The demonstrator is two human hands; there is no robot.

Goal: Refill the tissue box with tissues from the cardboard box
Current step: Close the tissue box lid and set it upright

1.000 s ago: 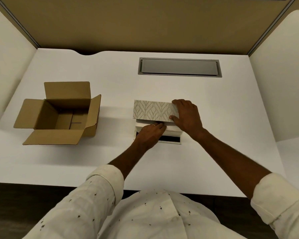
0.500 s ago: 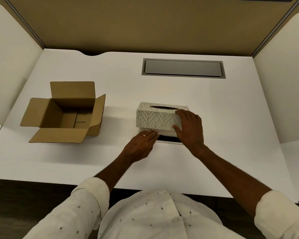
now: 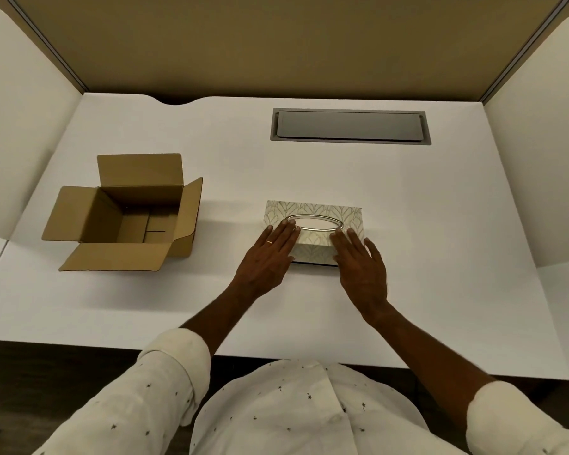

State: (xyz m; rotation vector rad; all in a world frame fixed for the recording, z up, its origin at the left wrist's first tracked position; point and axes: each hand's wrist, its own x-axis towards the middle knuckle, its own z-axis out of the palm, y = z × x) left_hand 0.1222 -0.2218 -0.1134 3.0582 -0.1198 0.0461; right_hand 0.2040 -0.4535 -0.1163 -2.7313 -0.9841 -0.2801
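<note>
Head view: two flat, open-gripped hands, left and right, press one tissue box; one cardboard box.

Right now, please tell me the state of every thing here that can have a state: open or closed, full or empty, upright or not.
cardboard box: flaps open, no tissues visible inside.
tissue box: upright, oval slot on top, no tissue sticking out.
left hand: flat, open, fingers resting on the tissue box.
right hand: flat, open, fingers resting on the tissue box.
desk hatch: lid closed.

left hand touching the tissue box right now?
Touching. Head view shows the left hand lying flat with fingertips overlapping the tissue box top beside the oval opening.
</note>
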